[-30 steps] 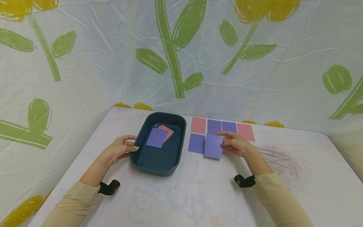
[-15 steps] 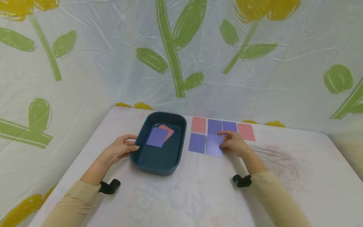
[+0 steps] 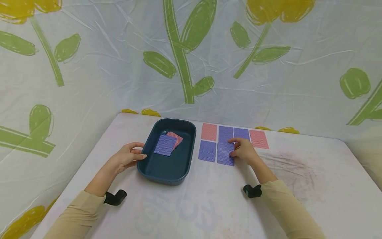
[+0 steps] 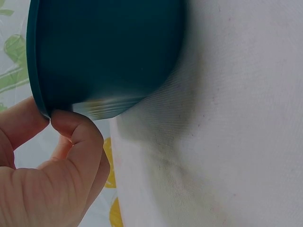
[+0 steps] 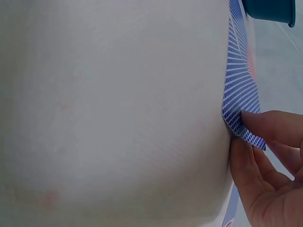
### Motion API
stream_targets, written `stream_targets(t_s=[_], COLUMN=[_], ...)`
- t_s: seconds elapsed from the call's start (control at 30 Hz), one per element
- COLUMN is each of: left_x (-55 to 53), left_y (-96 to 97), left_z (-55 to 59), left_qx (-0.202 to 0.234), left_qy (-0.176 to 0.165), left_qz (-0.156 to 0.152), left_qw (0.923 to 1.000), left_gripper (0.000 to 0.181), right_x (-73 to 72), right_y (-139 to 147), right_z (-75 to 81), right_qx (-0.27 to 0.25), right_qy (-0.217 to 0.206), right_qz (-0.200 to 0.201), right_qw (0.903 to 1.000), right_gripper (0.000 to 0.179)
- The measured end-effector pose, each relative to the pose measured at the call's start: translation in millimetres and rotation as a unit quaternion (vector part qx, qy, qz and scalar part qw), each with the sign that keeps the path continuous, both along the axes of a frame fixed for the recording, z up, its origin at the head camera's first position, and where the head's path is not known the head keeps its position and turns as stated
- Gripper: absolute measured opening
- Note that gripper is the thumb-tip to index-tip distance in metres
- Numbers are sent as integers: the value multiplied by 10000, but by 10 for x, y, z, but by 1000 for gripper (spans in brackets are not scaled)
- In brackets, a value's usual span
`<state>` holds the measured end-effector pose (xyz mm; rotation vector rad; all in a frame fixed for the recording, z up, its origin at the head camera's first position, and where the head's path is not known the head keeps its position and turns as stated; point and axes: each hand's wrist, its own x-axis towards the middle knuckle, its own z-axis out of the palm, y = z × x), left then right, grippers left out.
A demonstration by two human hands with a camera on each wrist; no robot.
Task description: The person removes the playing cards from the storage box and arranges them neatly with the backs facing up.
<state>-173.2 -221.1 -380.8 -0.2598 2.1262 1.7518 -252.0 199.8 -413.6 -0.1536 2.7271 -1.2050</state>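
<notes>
White table (image 3: pixel 197 212) under everything. Teal tray (image 3: pixel 165 169) on the left, left hand (image 3: pixel 126 157) pinching its rim between thumb and fingers. Right hand (image 3: pixel 244 151) pinching the right edge of a blue card (image 3: pixel 224 155): tilted up a second ago, now nearly flat, just beside the other front-row blue card (image 3: pixel 207 151). So it looks almost laid, just not let go. Back-row cards (image 3: pixel 209 132) sit behind; more cards (image 3: pixel 165 145) overlap in the tray.
</notes>
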Motion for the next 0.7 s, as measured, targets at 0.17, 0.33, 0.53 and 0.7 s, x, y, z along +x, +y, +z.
stream_targets(t_s=[0.17,0.33,0.53,0.7], left_x=[2,4,4,0], left_y=[-1,-1,-1,-3], left_z=[-6,-4,-6,-11], left_qx=[42,38,31,29], left_qy=[-38,-27,-10,-5], left_qz=[20,24,18,21], left_qw=[10000,10000,10000,10000], left_gripper=[56,55,56,55], right_x=[7,9,8,2], right_y=[-19,-38,-55,-52], right_z=[13,28,38,44], right_qx=[217,467,685,757], right_qy=[35,123,201,146], right_qz=[55,127,198,192], right_qw=[9997,9988,9973,9968], right_gripper=[48,47,45,44])
